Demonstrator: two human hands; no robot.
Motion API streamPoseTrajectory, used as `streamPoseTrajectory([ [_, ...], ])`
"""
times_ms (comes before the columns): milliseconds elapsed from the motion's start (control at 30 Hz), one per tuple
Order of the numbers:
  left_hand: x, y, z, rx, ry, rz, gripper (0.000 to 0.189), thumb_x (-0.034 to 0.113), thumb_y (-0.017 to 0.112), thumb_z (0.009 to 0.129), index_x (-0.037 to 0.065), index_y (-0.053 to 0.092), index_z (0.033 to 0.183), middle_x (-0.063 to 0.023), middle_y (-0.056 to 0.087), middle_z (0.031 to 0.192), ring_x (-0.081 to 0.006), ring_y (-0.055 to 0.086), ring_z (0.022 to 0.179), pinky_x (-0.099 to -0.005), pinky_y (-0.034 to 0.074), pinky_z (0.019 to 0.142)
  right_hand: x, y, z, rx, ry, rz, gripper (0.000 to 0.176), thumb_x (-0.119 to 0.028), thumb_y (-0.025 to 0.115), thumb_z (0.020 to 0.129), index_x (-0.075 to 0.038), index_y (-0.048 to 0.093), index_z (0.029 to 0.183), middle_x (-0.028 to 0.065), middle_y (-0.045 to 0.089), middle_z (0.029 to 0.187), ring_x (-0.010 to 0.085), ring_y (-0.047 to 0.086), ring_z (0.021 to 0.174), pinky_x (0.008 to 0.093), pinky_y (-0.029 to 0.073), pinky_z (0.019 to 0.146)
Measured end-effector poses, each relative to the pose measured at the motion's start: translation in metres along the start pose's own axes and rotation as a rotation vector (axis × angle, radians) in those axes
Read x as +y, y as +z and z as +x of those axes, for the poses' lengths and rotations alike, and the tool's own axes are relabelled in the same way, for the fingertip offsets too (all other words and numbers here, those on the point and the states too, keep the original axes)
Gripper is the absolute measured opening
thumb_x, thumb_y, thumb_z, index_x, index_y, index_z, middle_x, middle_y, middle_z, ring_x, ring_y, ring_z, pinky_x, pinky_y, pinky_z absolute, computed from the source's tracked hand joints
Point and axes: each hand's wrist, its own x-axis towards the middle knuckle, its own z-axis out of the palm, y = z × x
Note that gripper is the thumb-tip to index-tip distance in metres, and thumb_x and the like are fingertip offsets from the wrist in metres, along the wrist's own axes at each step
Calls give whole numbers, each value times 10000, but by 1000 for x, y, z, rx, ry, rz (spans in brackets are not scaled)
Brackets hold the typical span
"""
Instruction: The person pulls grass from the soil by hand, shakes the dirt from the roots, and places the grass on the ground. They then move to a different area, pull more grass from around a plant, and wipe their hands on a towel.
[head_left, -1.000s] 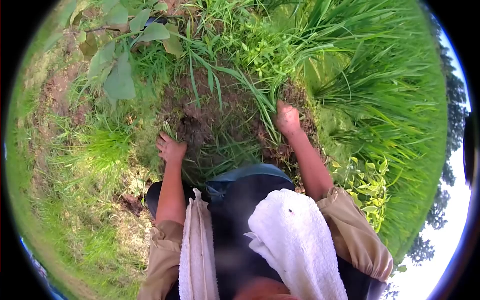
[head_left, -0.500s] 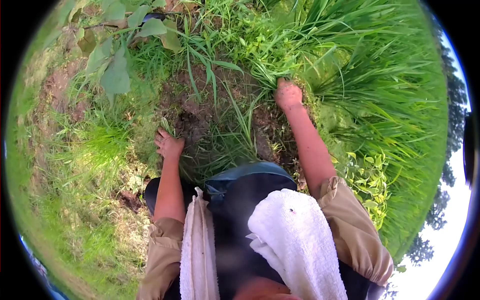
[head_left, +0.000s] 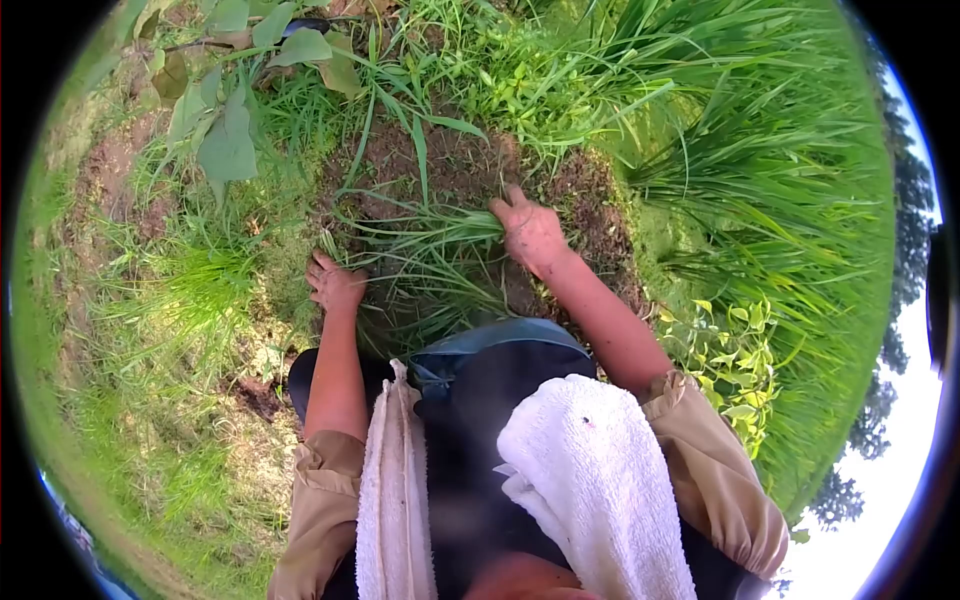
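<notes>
My right hand (head_left: 533,237) is closed on a bunch of long green grass (head_left: 450,224), its blades stretching left from the fingers across the bare soil. The index finger points forward over the dirt. On the left, my left hand (head_left: 337,283) is low against the ground, fingers curled around a small grass tuft (head_left: 330,243) whose tips stick out above them. Between the two hands, loose grass blades (head_left: 430,300) lie over the dark soil (head_left: 390,160).
Tall, dense grass (head_left: 770,160) stands to the right. A broad-leaved plant (head_left: 228,145) hangs at the upper left. A leafy yellow-green plant (head_left: 735,365) grows beside my right forearm. A white towel (head_left: 600,470) hangs over my chest.
My right hand has drawn back and left from the grassy edge with the bunch of grass, which now lies across the soil. My left hand has hardly moved.
</notes>
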Motion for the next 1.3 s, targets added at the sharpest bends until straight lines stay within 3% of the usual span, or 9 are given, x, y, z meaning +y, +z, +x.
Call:
streamPoseTrajectory([
  [167,-2,0,-4,1,-13,-14,987,329,707,677,76,108,1420,-157,158,1472,-345,137,1360,-540,228,1037,60,3,58,-60,158,-426,257,-117,471,816,-45,598,1027,136,645,940,262,655,836,361,537,625],
  [433,-3,-4,-8,-10,-2,-16,1004,325,711,674,78,97,1430,-158,148,1480,-344,136,1364,-543,219,1041,-2,-20,-3,-479,-268,-204,226,-77,498,771,-37,603,967,158,628,973,286,641,822,371,529,690],
  [600,-2,-3,-5,-19,-5,-15,999,315,708,679,78,93,1430,-158,144,1481,-346,129,1365,-545,213,1044,57,-29,38,-169,77,-519,224,-88,529,791,8,598,981,166,622,952,272,646,838,347,536,666],
  [833,2,-7,-10,-34,-27,-18,985,311,700,688,67,100,1430,-162,134,1484,-343,113,1369,-545,205,1048,77,-48,72,-560,193,-354,174,-103,570,739,-45,657,878,144,660,891,272,658,792,374,530,640],
  [900,6,-12,-3,-23,-35,-24,984,308,700,686,65,103,1429,-165,139,1481,-346,117,1366,-546,207,1044,50,-38,37,-578,148,-245,160,-110,569,688,-73,653,819,138,644,762,293,645,746,391,521,638],
  [933,5,-9,-7,-33,-39,-20,984,307,701,684,64,105,1429,-166,145,1477,-349,123,1363,-547,209,1042,39,-25,7,-515,-253,-264,162,-109,550,707,-74,639,839,141,645,799,310,644,767,404,521,660],
  [1033,2,-5,0,19,-1,-23,991,298,704,673,66,106,1429,-172,181,1458,-362,155,1346,-557,217,1029,10,-18,-39,-606,-364,-253,409,-76,586,710,-26,532,1112,212,574,1059,340,636,802,393,531,635],
  [1133,-3,3,2,-14,-13,3,1003,322,715,676,79,100,1430,-171,164,1467,-355,150,1352,-565,207,1030,30,-39,-22,-414,-45,-532,619,-20,612,702,50,343,1255,310,369,1278,306,643,836,322,541,634],
  [1300,4,-8,-8,-31,-32,-14,993,314,710,692,85,90,1433,-157,145,1480,-342,133,1364,-559,199,1040,67,-31,-11,-476,68,-361,404,-74,573,719,18,505,1106,214,598,1027,309,632,872,375,524,717],
])
